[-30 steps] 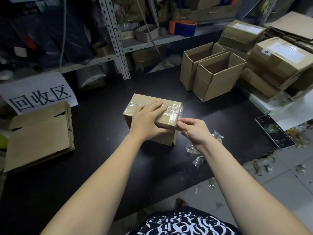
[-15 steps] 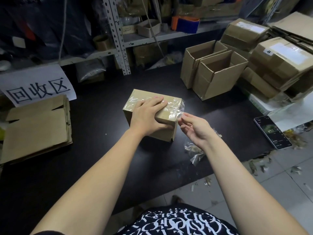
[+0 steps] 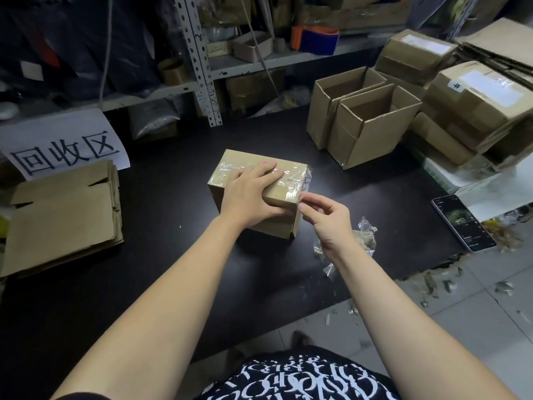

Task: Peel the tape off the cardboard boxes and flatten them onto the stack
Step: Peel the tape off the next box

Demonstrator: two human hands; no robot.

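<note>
Peeling step. The sealed box stands on the worktop under the left hand, whose straight fingers press flat on its top. Just right of it, the right hand pinches the clear tape at the box's near corner (its end looks lifted). Next move, probably: a steady pull across the top. The stack lies well left of the left hand.

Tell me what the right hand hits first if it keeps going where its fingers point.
The cardboard box: the right hand points its fingers up-left at the tape on its near right corner and seems to pinch it, though depth is unclear.
</note>
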